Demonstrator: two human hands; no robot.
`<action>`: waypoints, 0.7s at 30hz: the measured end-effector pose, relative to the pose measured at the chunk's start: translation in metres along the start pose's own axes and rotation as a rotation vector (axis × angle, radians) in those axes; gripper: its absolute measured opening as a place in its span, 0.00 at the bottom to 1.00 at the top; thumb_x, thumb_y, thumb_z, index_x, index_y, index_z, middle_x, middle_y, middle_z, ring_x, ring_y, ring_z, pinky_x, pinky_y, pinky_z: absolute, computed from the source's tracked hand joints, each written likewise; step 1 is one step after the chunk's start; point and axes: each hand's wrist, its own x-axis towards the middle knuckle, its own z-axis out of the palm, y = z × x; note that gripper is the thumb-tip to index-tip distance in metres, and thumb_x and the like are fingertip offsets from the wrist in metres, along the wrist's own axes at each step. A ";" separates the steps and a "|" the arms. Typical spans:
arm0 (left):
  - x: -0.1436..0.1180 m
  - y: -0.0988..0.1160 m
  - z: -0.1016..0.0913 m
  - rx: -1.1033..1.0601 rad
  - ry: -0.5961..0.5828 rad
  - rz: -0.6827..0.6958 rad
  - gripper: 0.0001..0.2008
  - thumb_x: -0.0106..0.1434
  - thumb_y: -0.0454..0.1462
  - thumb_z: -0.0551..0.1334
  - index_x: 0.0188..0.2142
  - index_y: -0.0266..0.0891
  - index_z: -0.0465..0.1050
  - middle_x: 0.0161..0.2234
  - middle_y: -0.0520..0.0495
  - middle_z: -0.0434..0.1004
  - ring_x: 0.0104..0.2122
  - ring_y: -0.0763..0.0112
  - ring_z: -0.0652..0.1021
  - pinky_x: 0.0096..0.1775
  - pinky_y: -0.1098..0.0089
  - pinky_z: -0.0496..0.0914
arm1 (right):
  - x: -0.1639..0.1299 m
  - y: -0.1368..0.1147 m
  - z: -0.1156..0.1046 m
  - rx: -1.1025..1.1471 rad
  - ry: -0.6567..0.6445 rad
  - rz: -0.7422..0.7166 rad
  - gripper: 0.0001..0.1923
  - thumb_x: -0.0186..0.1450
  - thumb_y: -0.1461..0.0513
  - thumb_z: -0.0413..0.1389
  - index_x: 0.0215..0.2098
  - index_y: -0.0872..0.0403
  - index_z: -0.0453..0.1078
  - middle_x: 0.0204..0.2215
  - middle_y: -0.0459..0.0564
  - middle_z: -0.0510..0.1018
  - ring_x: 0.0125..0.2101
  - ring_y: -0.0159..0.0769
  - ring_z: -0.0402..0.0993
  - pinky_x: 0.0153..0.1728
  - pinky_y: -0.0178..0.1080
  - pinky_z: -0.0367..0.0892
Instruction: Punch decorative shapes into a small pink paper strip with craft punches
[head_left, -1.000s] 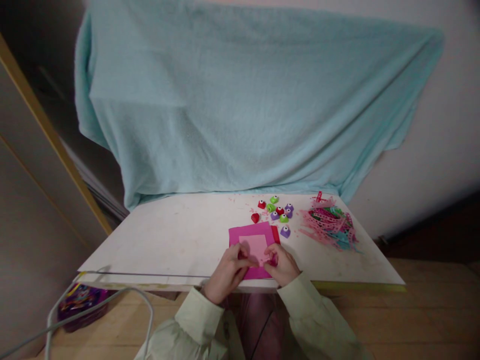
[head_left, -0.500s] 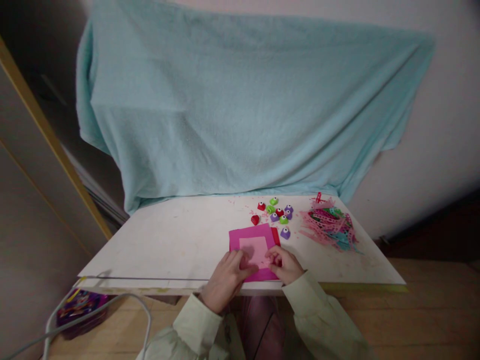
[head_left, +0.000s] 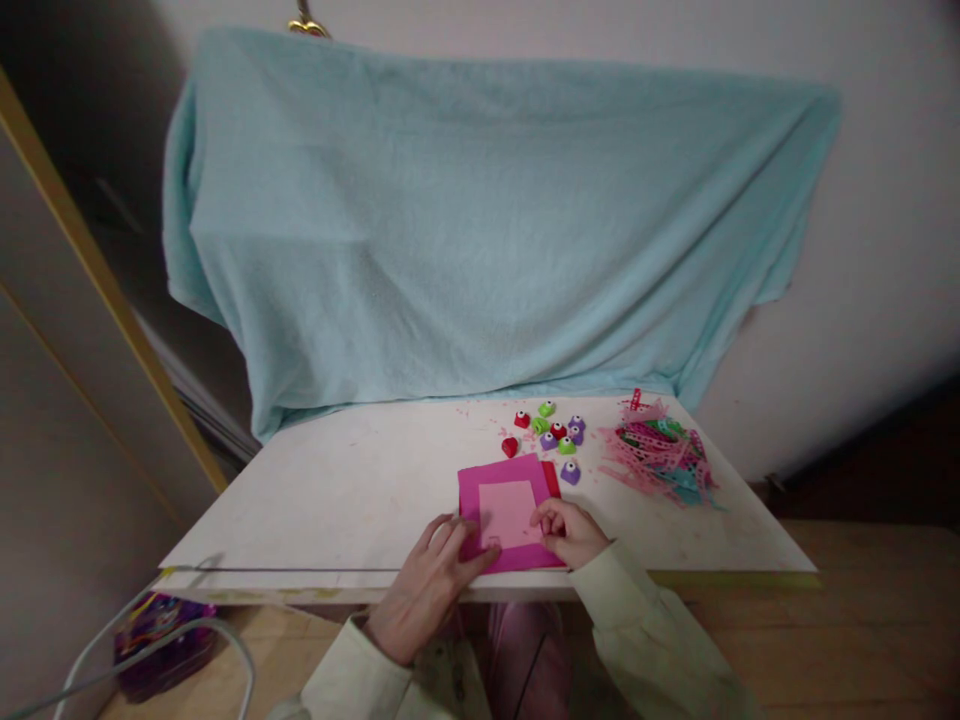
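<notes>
A light pink square of paper (head_left: 506, 505) lies on larger magenta paper (head_left: 469, 487), near the table's front edge. Red paper (head_left: 551, 478) shows from beneath at the right. My left hand (head_left: 433, 575) rests at the magenta paper's left side, fingers apart, its thumb reaching the pink square's lower left corner. A small mark or scrap (head_left: 493, 541) lies by that thumb. My right hand (head_left: 571, 534) is at the square's right edge with its fingers curled and pinched together. Whatever sits between those fingertips is too small to make out.
Beyond the papers sit several small red, green and purple craft punches, among them a purple punch (head_left: 571, 472). A heap of punched paper strips (head_left: 660, 450) lies at the right. A blue cloth (head_left: 480, 230) hangs behind the white table (head_left: 337, 500). A cable (head_left: 217, 625) runs at lower left.
My left hand has drawn back to the left and its fingers have spread, baring more of the pink square. My right hand has stayed nearly in place. The view has tilted up slightly.
</notes>
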 end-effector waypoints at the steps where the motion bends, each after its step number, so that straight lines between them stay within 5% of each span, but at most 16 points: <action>1: -0.001 -0.001 0.001 0.005 0.001 -0.002 0.24 0.61 0.29 0.57 0.55 0.51 0.61 0.53 0.44 0.60 0.52 0.60 0.61 0.55 0.53 0.56 | 0.000 -0.001 -0.001 0.005 -0.007 0.006 0.18 0.44 0.75 0.49 0.30 0.56 0.71 0.21 0.41 0.68 0.20 0.27 0.62 0.21 0.28 0.56; 14: -0.012 -0.010 -0.010 -0.006 0.023 0.012 0.28 0.60 0.25 0.54 0.56 0.51 0.60 0.50 0.44 0.63 0.54 0.61 0.63 0.56 0.50 0.56 | 0.000 0.004 -0.002 0.041 -0.004 -0.017 0.19 0.43 0.75 0.49 0.30 0.55 0.72 0.21 0.42 0.70 0.20 0.27 0.63 0.21 0.28 0.57; 21: -0.013 -0.012 -0.007 -0.114 -0.033 0.068 0.27 0.60 0.26 0.53 0.57 0.46 0.59 0.60 0.46 0.56 0.61 0.63 0.53 0.58 0.53 0.55 | 0.000 0.009 -0.004 0.021 -0.011 -0.062 0.18 0.46 0.75 0.48 0.31 0.56 0.72 0.22 0.42 0.71 0.20 0.26 0.64 0.23 0.29 0.59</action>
